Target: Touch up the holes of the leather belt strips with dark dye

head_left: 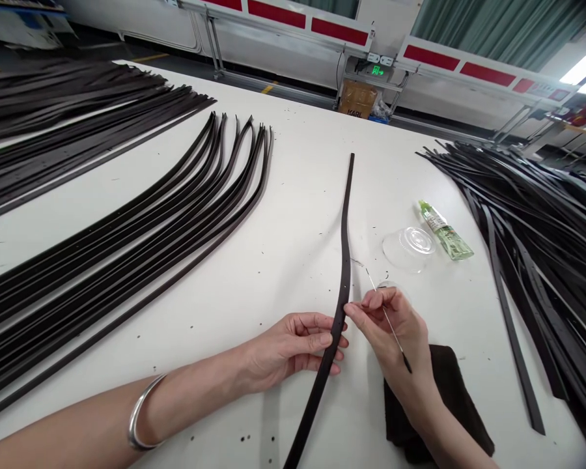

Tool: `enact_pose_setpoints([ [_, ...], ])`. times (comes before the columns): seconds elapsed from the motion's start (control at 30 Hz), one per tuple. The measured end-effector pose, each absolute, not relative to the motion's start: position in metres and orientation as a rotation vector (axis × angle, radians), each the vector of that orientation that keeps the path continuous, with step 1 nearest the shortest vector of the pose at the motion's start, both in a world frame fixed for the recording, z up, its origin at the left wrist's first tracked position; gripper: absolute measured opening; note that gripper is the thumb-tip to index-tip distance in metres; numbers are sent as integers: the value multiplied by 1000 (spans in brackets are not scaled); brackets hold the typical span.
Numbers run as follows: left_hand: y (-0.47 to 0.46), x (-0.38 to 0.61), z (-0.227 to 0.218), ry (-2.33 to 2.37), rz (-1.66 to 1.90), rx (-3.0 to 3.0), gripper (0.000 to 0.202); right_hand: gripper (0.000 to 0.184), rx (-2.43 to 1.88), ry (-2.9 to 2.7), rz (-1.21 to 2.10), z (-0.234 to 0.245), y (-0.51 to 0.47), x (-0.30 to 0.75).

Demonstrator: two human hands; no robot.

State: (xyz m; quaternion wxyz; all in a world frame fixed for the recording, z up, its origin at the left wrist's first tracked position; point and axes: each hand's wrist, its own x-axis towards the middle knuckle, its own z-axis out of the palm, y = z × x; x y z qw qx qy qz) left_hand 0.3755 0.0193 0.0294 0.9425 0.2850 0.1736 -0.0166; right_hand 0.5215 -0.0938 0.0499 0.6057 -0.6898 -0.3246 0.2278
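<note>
A long dark strap [346, 244] with small holes runs up the middle of the white table, its far part raised over the surface. My left hand [293, 348] grips it, thumb in front and fingers behind. At the strap's right edge is my right hand [395, 339], its thumb and fingertip against or very near the edge. Across the fingers of that hand lies a thin metal rod [394, 335] with a black end, pointing up and left. A folded dark cloth [452, 397] is partly hidden behind my right wrist.
Dark straps [176, 234] lie in rows on the left, with another pile [68, 124] behind them. A tangled heap of straps [527, 260] covers the right side. A clear plastic lid [410, 247] and a green bottle [446, 231] sit right of centre. Scraps dot the white table [215, 391].
</note>
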Motion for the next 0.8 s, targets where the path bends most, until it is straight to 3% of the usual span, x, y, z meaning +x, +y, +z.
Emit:
enact_pose_setpoints([
  [0.27, 19, 373, 31, 380, -68, 592, 14, 23, -1664, -816, 386, 65, -87, 544],
  [0.47, 20, 376, 36, 446, -61, 603, 13, 35, -1734, -874, 267, 64, -113, 572],
  [0.8, 22, 378, 33, 497, -67, 661, 11, 31, -1967, -1301, -254, 40, -114, 594],
])
